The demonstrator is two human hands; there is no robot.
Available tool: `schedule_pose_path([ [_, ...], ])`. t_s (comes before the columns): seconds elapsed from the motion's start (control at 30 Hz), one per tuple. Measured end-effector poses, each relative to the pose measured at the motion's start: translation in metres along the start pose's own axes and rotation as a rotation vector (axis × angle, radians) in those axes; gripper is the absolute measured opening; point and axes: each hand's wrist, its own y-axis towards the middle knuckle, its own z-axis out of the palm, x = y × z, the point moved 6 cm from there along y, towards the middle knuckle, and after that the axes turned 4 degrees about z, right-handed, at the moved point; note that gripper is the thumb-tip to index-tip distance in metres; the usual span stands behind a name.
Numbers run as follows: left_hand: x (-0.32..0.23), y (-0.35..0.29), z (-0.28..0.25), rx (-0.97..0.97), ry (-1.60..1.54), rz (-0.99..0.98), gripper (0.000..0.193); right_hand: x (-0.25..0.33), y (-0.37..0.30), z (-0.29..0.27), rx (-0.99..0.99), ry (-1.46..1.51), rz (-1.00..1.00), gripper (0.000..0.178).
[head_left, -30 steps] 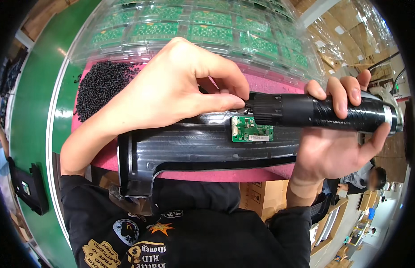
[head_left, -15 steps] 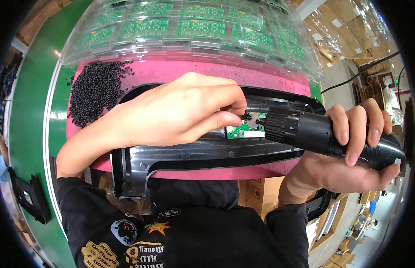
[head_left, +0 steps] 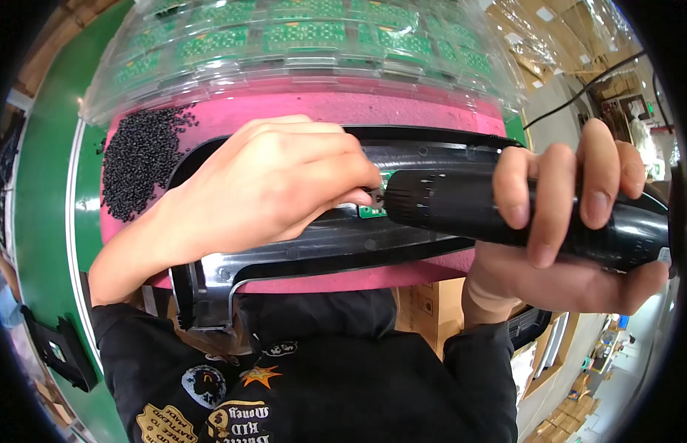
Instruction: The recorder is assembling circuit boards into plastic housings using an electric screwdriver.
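A black plastic housing [head_left: 321,255] lies open side up across the pink mat, with a small green circuit board [head_left: 371,212] inside it. My left hand [head_left: 284,177] reaches over the housing, thumb and fingers pinched on small black screws that barely show at the fingertips. Wrapped in my right hand [head_left: 569,203] is a black electric screwdriver [head_left: 450,201], held nearly level and pointing left. Its nose is close to my left fingertips, above the board. The screwdriver and fingers cover most of the board, and the bit's tip is hard to make out.
A heap of small black screws [head_left: 140,159] lies on the pink mat [head_left: 299,107] at the left. Clear plastic trays [head_left: 299,44] of green boards stand along the back. A green surface [head_left: 40,184] runs down the left side, with another black housing [head_left: 59,351] on it.
The screwdriver has moved left, its nose now nearer my left fingertips and covering more of the board. My left hand has shifted slightly left; the whole view has shifted a little too.
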Motion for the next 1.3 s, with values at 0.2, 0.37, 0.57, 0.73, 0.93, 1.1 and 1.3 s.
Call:
schedule_pose_path([
  [0.2, -0.007, 0.002, 0.004, 0.045, 0.185, -0.019, 0.021, -0.001, -0.003, -0.024, 0.069, 0.072, -0.097, 0.048],
  [0.37, 0.007, -0.001, 0.002, -0.05, 0.163, -0.128, 0.016, 0.001, 0.002, -0.034, 0.047, 0.078, -0.012, 0.049],
  [0.57, 0.017, -0.003, 0.015, 0.126, 0.11, -0.111, 0.013, -0.005, 0.003, -0.068, -0.132, -0.095, 0.075, 0.058],
  [0.73, 0.009, -0.006, 0.023, 0.165, 0.02, 0.041, 0.016, -0.021, 0.002, -0.081, -0.193, -0.15, 0.098, 0.056],
  [0.93, 0.009, -0.011, 0.035, 0.266, 0.01, 0.066, 0.018, -0.023, -0.001, -0.085, -0.214, -0.159, 0.1, 0.057],
  [1.1, 0.013, -0.014, 0.039, 0.306, 0.051, 0.051, 0.017, -0.028, 0.002, -0.086, -0.186, -0.135, 0.142, 0.057],
  [1.3, 0.012, -0.016, 0.039, 0.42, 0.024, -0.032, 0.016, -0.031, 0.007, -0.082, -0.098, -0.128, 0.168, 0.059],
])
